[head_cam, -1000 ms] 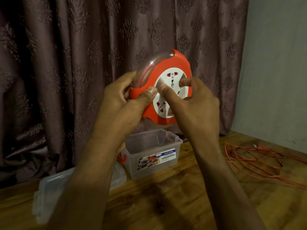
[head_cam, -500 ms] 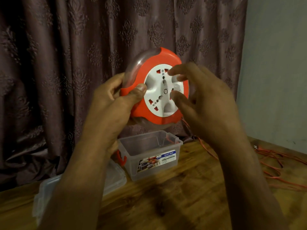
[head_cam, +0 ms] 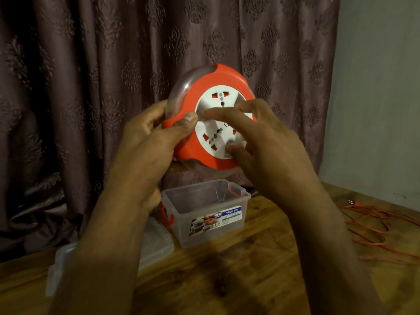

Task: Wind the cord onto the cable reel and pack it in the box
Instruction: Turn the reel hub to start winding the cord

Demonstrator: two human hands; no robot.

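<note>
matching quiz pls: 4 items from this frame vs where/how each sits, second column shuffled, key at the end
Items
1. cable reel
2. cord
3. box
4. lid

States
A. lying flat on the table, left of the box
B. loose tangle on the table at right
C. held up in the air by the left hand
D. open and empty, standing on the table

Pairs: 1-C, 2-B, 3-D, 4-A

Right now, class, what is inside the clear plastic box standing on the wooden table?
Through the clear plastic box no contents show; only a red clip is visible at its far rim. The printed label hides part of the front lower interior, and the person's right hand covers its far right corner.
</note>
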